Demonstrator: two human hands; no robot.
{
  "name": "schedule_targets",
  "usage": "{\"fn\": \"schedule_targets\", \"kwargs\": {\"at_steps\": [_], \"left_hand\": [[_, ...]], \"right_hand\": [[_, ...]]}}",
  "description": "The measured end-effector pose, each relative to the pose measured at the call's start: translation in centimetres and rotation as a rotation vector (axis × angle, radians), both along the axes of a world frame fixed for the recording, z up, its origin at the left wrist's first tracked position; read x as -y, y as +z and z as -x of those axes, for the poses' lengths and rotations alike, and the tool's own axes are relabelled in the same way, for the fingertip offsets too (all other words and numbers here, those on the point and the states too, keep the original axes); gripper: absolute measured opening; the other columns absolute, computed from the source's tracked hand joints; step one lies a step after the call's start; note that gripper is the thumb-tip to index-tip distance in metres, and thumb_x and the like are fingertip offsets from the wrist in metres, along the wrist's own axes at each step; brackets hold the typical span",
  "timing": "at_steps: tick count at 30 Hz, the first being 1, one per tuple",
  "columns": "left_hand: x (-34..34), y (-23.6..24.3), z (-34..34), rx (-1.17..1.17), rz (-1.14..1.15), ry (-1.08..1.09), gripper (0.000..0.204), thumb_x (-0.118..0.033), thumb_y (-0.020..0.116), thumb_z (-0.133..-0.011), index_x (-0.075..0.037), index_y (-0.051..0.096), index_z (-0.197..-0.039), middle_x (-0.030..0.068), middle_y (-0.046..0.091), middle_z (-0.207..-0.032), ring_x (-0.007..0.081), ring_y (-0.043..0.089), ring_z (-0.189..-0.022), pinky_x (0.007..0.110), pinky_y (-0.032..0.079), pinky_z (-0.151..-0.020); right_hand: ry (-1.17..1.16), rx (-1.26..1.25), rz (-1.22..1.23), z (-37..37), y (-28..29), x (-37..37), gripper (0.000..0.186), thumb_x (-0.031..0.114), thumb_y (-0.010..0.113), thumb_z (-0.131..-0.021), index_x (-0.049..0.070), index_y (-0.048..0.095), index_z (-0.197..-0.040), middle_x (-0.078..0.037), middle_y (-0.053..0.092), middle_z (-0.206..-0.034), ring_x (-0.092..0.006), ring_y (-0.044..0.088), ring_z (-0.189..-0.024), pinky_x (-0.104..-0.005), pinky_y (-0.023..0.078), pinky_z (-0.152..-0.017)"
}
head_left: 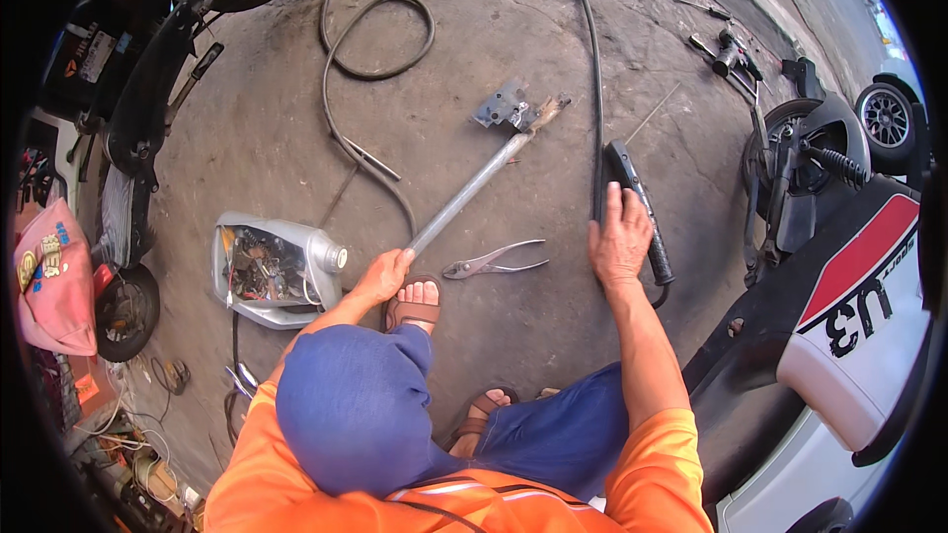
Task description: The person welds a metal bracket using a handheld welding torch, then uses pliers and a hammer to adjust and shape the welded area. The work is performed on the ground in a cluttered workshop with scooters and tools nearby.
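Observation:
My left hand (pixel 386 274) is closed round the near end of a grey metal tube (pixel 469 190), which slants away to the upper right. A flat metal bracket (pixel 506 107) is fixed at the tube's far end, beside a rusty stub (pixel 546 114). On the right, my right hand (pixel 623 239) lies against a black welding electrode holder (pixel 647 222), fingers stretched out and not wrapped round it. A thin welding rod (pixel 654 113) sticks out of the holder's far end. Between my hands a pair of pliers (pixel 492 261) rests on the ground.
At left stands a cut-open grey plastic jug (pixel 326 255) full of small metal parts. A black cable (pixel 380 74) loops across the concrete. A scooter (pixel 849 306) with white and red panels is close on the right, and tools (pixel 729 57) lie beyond it.

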State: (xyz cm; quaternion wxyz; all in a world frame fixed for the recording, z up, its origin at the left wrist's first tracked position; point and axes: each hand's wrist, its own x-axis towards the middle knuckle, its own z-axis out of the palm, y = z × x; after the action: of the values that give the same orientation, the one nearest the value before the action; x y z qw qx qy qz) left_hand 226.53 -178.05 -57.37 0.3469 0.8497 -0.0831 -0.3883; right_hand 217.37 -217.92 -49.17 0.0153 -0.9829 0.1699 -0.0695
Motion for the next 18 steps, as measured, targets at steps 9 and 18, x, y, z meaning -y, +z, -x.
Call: {"fn": "schedule_targets", "kwargs": {"at_steps": [9,18], "left_hand": [[0.7,0.8,0.3,0.083,-0.106,-0.003,0.053,-0.051,0.04,-0.098,-0.002,0.059,-0.092,0.0274,0.064,-0.094,0.0474,0.059,-0.094,0.054,0.045,-0.078],[1.5,2.5,0.6,0.134,-0.194,0.017,0.049,-0.051,0.047,-0.096,-0.003,0.055,-0.09,0.0293,0.063,-0.087,0.051,0.058,-0.09,0.057,0.045,-0.073]], "right_hand": [[-0.511,-0.41,-0.054,2.3,-1.2,5.4,0.07,0.021,0.067,-0.079,0.013,0.037,-0.142,-0.017,0.055,-0.117,-0.0365,0.057,-0.103,-0.0474,0.048,-0.084],[-0.506,0.224,-1.027,4.9,7.6,2.6,0.041,0.014,0.066,-0.087,0.002,0.048,-0.122,-0.007,0.06,-0.084,-0.0142,0.058,-0.077,-0.028,0.048,-0.073]]}}
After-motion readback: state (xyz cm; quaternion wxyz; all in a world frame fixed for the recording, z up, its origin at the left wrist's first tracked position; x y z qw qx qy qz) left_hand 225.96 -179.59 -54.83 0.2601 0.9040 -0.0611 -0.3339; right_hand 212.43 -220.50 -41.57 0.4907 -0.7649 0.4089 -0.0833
